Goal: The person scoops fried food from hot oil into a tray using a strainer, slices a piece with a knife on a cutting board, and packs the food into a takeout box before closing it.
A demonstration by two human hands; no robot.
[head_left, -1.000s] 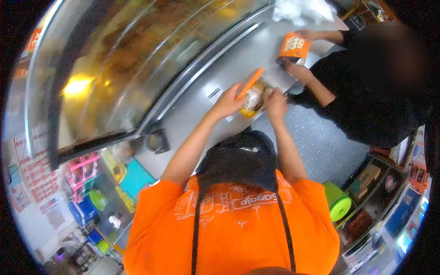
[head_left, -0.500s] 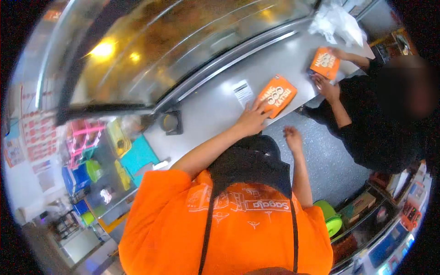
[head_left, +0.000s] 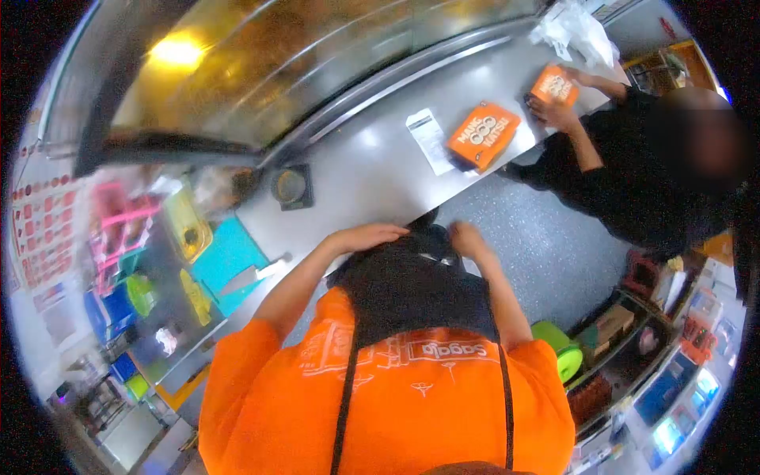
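Observation:
My left hand (head_left: 372,236) rests at the counter's near edge, just in front of my black apron (head_left: 412,285). Its fingers lie stretched out and hold nothing that I can see. On the other side of the apron, my right hand (head_left: 469,237) is low over the floor with its fingers curled in. Whether anything is inside them is hidden. Beyond both hands, an orange box (head_left: 484,136) marked "Mang Katsu" sits on the metal counter (head_left: 356,166), apart from them. A printed paper slip (head_left: 428,141) lies beside the box.
To the right, a co-worker in black (head_left: 609,166) has both hands on a second orange box (head_left: 554,85). A white plastic bag (head_left: 574,33) is at the counter's far end. Leftward are a round black-framed item (head_left: 292,187), a teal cutting board (head_left: 229,265) and a knife (head_left: 257,277).
My left hand has let go of the orange box and drawn back to the counter edge. The box now sits at another angle. My right hand has come in closer to the apron.

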